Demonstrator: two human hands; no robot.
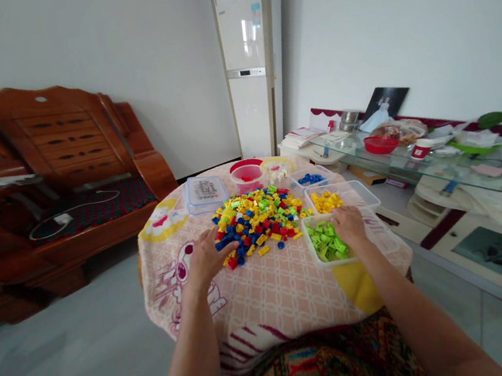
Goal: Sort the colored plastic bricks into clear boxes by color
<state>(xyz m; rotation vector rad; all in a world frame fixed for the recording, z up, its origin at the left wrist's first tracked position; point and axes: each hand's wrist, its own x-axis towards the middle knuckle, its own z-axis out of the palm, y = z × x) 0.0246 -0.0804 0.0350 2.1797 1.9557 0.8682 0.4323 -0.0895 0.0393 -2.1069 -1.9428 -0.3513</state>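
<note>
A heap of mixed toy building bricks [260, 218] in red, yellow, blue, green and white lies on the cloth-covered table. At its left edge my left hand [205, 257] touches the bricks, thumb and fingers apart. My right hand [349, 224] is over the right rim of a clear box of light green bricks [328, 240], its fingers bent together; whatever they may hold is hidden. Just behind that, a second clear box holds yellow bricks [327, 201]. Farther back, a third has blue bricks [310, 179].
A lidded clear box [205, 193] and a pink round tub [248, 176] stand behind the heap. The patterned tablecloth [269, 299] covers the round table. To the right is a glass-topped cabinet [448, 166] with clutter; to the left, a wooden bench [67, 141].
</note>
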